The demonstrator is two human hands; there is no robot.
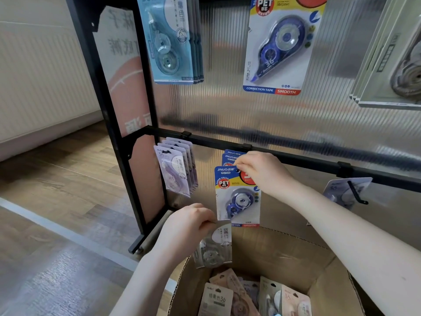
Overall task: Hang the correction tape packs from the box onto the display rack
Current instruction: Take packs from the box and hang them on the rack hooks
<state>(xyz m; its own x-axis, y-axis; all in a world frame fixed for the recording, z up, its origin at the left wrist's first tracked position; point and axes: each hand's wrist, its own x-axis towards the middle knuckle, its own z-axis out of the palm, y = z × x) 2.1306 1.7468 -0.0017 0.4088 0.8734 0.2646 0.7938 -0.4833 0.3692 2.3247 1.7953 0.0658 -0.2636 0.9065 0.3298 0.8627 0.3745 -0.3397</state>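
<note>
Wooden floor [68, 179] under black display rack [118, 133], cardboard box [284, 254] alongside.

Floor [68, 179]: wood-look planks in brown and grey tones, crossed by a pale strip [57, 231] running diagonally from the left edge toward the lower centre. Wall [38, 71]: left side, off-white, finely ribbed, with a plain light baseboard [45, 135] where it meets the floor. Lighting: soft and even, with a faint sheen on the planks at lower left.
</note>
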